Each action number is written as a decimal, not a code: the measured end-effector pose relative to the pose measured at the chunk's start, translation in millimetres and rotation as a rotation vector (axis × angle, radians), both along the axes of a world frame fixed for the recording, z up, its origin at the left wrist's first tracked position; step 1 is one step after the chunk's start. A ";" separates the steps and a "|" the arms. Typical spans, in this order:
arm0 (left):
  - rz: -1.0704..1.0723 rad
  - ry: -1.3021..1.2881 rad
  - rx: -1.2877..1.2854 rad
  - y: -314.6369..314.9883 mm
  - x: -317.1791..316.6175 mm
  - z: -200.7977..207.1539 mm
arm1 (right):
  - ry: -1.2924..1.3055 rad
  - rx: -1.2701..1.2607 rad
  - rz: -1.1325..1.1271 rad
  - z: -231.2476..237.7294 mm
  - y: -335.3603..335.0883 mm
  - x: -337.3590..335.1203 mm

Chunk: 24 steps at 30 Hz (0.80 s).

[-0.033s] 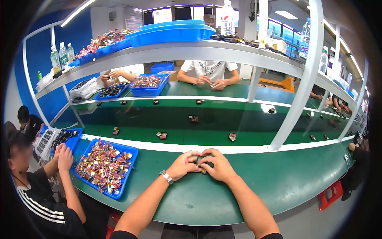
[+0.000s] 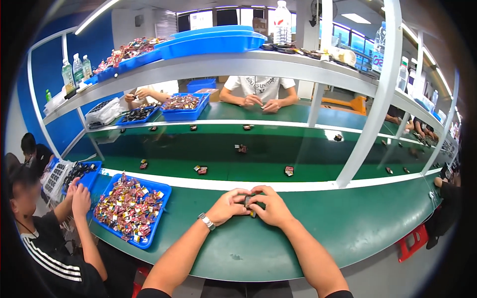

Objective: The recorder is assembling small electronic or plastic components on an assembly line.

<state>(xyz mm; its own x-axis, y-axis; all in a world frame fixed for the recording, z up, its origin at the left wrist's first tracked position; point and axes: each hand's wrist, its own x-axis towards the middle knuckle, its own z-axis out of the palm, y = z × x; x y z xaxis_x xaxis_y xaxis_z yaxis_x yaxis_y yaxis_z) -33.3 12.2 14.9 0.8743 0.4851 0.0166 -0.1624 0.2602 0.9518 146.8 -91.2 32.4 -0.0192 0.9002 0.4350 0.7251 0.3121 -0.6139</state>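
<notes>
Over the green table in front of me, my left hand (image 2: 227,207) and my right hand (image 2: 272,207) meet. Between their fingertips is a small dark part (image 2: 247,200) with a yellow bit low on it; my fingers cover most of it, so its exact kind does not show. Both hands are closed on it, thumbs and forefingers pinching from either side. To the left of my forearm stands a blue tray (image 2: 158,218) heaped with small red, yellow and silver electronic pieces (image 2: 128,206).
A white rail (image 2: 228,186) edges a sunken green strip carrying several small assemblies (image 2: 289,171). A slanted white post (image 2: 365,109) supports the shelf (image 2: 218,62) above. Co-workers sit at left (image 2: 54,238) and opposite (image 2: 261,89). A red stool (image 2: 413,244) stands at right.
</notes>
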 end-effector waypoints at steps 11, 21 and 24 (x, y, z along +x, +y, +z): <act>0.023 0.073 0.028 -5.7 1.1 0.7 | 0.116 0.010 0.135 -3.6 -1.3 2.0; 0.040 0.043 -0.015 0.0 -1.2 -5.9 | 0.077 0.105 -0.078 -14.3 -0.6 -15.4; 0.033 0.018 -0.042 0.8 -2.2 -8.7 | 0.123 0.109 -0.063 -18.3 1.2 -14.2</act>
<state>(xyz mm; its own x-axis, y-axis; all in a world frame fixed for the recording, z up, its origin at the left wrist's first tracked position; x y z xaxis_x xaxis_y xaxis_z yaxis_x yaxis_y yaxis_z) -35.5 13.0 6.2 0.8578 0.5135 -0.0205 -0.1542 0.2952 0.9429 132.7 -90.0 14.1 0.0951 0.8455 0.5255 0.6671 0.3377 -0.6640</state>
